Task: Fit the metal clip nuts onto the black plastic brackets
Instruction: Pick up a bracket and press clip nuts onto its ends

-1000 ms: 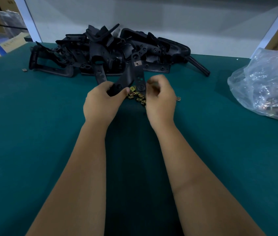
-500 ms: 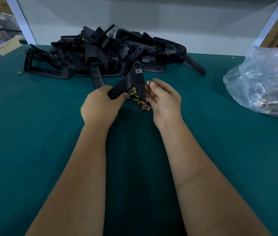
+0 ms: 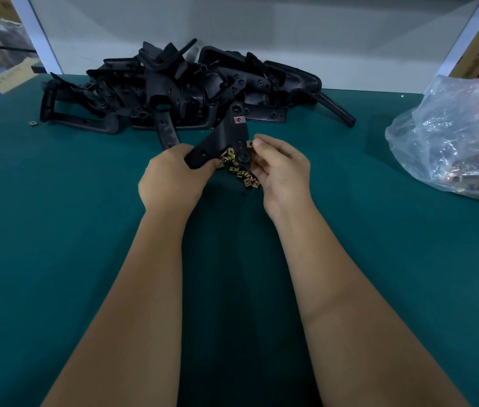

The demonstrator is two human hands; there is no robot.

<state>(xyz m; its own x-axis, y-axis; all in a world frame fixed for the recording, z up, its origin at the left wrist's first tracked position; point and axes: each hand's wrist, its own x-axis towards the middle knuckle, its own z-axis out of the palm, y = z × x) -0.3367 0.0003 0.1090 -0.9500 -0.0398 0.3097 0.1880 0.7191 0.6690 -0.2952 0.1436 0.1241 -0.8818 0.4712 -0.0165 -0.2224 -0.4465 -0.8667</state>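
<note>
My left hand (image 3: 170, 180) grips the near end of a black plastic bracket (image 3: 223, 136), which is held tilted above the table. One metal clip nut (image 3: 239, 120) sits fitted on its far end. My right hand (image 3: 284, 171) pinches a second clip nut (image 3: 249, 144) at the bracket's right edge with thumb and forefinger. Under the bracket, a small heap of brass-coloured clip nuts (image 3: 239, 171) lies on the green mat.
A large pile of black brackets (image 3: 173, 89) lies across the back of the table (image 3: 56, 230). A clear plastic bag (image 3: 461, 136) with more clip nuts sits at the right. One stray nut (image 3: 32, 123) lies at the far left.
My right hand lifted from the heap with a clip nut and brought it to the bracket's right edge. The left hand kept its grip on the bracket.
</note>
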